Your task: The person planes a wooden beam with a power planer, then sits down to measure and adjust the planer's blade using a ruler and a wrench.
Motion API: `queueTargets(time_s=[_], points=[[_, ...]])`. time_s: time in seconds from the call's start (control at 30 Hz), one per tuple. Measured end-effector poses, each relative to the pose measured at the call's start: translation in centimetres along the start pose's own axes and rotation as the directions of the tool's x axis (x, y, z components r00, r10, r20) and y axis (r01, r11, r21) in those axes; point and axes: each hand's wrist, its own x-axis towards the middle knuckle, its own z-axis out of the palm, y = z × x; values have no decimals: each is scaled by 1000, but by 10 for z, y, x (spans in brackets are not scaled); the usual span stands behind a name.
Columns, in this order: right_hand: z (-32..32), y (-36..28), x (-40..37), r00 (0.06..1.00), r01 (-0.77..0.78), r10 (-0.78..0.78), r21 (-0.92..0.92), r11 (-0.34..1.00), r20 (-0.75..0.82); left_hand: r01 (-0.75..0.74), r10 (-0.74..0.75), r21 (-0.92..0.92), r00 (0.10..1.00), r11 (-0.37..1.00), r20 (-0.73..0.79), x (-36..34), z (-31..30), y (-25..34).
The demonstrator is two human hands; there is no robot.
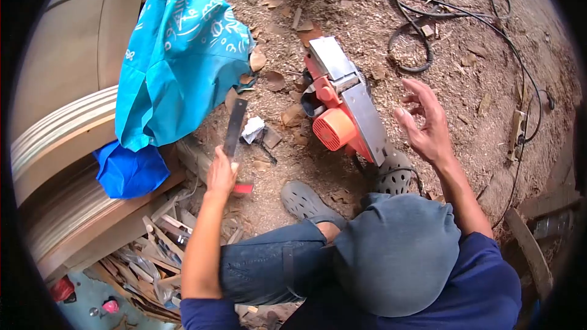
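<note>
My left hand (221, 174) is closed around what looks like a try square, with a dark metal blade (235, 123) pointing up and away and a red part (243, 188) jutting out below my fingers. An orange-red electric planer (345, 107) lies on the ground with its metal sole turned upward, its near end by a grey clog (394, 171). To the right of the planer, my right hand (425, 122) is raised with fingers apart and bent, holding nothing. A crumpled white scrap (252, 129) lies close to the blade.
A turquoise cloth bag (177, 67) and a blue bag (132, 170) rest against stacked wooden panels (73, 30) on the left. Black cable (422, 12) loops over shavings-covered ground. Wood offcuts (162, 238) pile at lower left. A grey cap (397, 256) covers the lower middle.
</note>
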Motion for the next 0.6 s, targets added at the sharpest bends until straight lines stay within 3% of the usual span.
queueTargets(time_s=[0.07,0.13,0.2,0.23,0.3,0.33,0.37,0.43,0.47,0.53,0.6], points=[[3,-6,6,999,18,-17,24,1000,-33,-69,64,147,997,987,37,-16,-45,17],[7,-14,11,992,93,-87,62,994,-90,-73,68,128,997,989,46,-24,-82,27],[13,-37,11,991,90,-81,86,992,-108,-122,122,-6,992,993,-12,-42,-132,69],[15,-47,10,990,138,-142,136,981,16,-224,204,-228,973,948,-108,-51,-156,100],[19,-69,12,945,196,-245,222,955,219,-287,235,-327,953,901,-189,-54,-164,142],[20,-79,14,911,214,-285,251,944,298,-391,300,-432,916,813,-266,-40,-145,146],[18,-85,12,892,221,-289,222,949,347,-374,279,-568,927,733,-251,-36,-141,172],[11,-90,9,872,231,-278,164,959,402,-537,377,-682,841,495,-388,-25,-137,224],[5,-88,7,866,230,-267,138,963,424,-573,420,-658,815,489,-399,-12,-126,238],[-14,-86,3,877,-72,36,57,996,480,-466,356,-878,843,107,-404,-5,-111,280],[-19,-67,-6,869,-440,296,347,828,395,-292,327,-954,909,62,-257,1,-93,306]])
